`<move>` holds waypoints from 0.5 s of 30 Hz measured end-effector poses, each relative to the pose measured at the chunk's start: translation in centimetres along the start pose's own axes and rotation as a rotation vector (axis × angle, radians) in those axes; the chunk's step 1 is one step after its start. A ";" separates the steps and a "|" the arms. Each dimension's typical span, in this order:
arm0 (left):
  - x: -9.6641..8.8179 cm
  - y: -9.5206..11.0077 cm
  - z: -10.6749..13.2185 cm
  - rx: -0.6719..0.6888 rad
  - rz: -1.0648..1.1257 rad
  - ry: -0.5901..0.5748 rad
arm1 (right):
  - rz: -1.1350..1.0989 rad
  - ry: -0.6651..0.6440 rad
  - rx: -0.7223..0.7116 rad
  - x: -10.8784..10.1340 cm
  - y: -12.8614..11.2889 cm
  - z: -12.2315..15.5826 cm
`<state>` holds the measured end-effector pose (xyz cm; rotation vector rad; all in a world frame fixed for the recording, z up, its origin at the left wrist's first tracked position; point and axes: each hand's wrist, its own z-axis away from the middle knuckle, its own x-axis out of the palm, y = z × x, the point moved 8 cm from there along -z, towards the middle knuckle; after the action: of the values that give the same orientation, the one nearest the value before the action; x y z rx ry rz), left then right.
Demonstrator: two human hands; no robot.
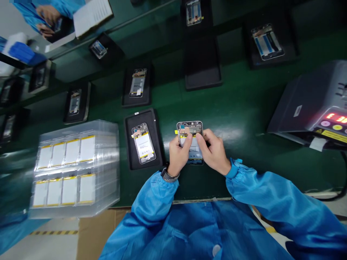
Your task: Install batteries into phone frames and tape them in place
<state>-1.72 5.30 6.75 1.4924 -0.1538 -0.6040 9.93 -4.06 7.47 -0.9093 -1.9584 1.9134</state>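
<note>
Both my hands hold one open phone frame (190, 130) with a white battery in it, just above the green belt. My left hand (177, 154) grips its left edge, thumb pressed on the battery. My right hand (214, 150) grips the right edge, with fingertips pressing near the yellow strip at the battery's top. Directly left of my hands a black tray (129, 144) carries another phone frame (143, 143) with a battery fitted.
A stack of clear trays of white batteries (74, 169) stands at the left. More black trays with phone frames (137, 83) lie along the green belt (244, 119). A grey machine with a red display (317, 104) sits at the right. Another person's hands (47, 20) work at top left.
</note>
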 end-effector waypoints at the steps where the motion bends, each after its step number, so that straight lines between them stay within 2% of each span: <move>1: 0.0 -0.1 0.0 -0.003 0.003 -0.001 | -0.005 0.001 -0.005 0.0 -0.1 0.0; 15: 0.0 0.7 0.3 0.021 -0.020 0.008 | 0.052 0.059 -0.050 -0.6 -0.7 -0.1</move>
<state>-1.64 5.03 7.41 1.5185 -0.1393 -0.6138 10.26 -4.34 8.33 -1.0282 -1.9756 1.8503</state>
